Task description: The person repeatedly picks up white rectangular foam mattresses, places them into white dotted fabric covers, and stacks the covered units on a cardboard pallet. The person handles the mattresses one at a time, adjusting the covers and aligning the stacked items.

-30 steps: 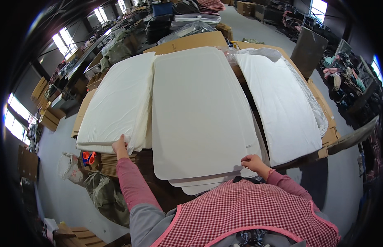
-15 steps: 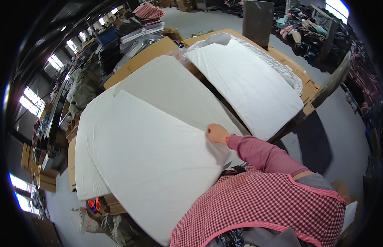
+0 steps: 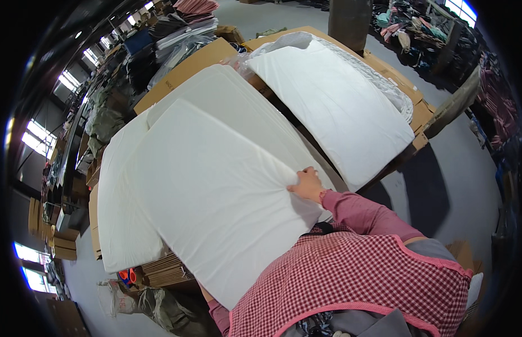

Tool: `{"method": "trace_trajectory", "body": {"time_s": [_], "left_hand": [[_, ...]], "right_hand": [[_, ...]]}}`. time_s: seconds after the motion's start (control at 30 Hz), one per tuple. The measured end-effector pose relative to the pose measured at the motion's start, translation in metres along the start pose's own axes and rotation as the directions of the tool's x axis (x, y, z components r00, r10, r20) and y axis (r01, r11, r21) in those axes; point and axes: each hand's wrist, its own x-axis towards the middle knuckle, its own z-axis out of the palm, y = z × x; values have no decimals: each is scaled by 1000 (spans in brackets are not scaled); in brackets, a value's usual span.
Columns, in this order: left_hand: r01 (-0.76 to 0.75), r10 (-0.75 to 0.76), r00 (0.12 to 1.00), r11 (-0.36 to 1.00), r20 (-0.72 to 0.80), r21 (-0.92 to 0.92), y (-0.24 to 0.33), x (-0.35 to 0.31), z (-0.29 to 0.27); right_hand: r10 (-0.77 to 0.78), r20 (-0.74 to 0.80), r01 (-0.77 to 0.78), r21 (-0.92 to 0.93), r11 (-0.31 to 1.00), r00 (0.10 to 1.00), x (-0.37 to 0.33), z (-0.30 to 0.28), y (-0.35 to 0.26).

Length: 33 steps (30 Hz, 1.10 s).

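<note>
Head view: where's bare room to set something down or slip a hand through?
Bare grey board lies between the white sheet and the dark gap. That gap, beside the right white pile, might admit a hand. It's crowded at left, where the sheet overlaps the left white pile, and around the right hand gripping its edge.

The right hand (image 3: 308,185) is pinching, its thumb (image 3: 293,188) reaching leftward while its fingers (image 3: 311,171) are curling in above. The right wrist (image 3: 324,195) is running almost straight into the right forearm (image 3: 353,208), which is slanting up and leftward from the lower right, a dusky-pink sleeve (image 3: 379,218) covering it. The left forearm (image 3: 219,315) is showing only briefly near the lower edge; the left hand is lying out of sight.
</note>
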Motion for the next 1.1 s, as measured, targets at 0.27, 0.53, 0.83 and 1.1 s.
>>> {"method": "trace_trajectory", "body": {"time_s": [0.27, 0.53, 0.83, 1.1], "left_hand": [[-67, 69, 995, 997, 66, -42, 39, -1, 0], [-201, 185, 979, 943, 86, 267, 56, 13, 8], [-317, 315, 949, 946, 35, 75, -26, 11, 87], [-411, 420, 901, 907, 108, -94, -42, 31, 203]], "right_hand": [[22, -63, -20, 24, 1000, 998, 6, -13, 13], [11, -87, 24, 395, 918, 996, -1, -62, 3], [16, -371, 97, 284, 954, 928, 11, -188, -21], [-211, -500, 411, 334, 848, 840, 16, -337, 12]]}}
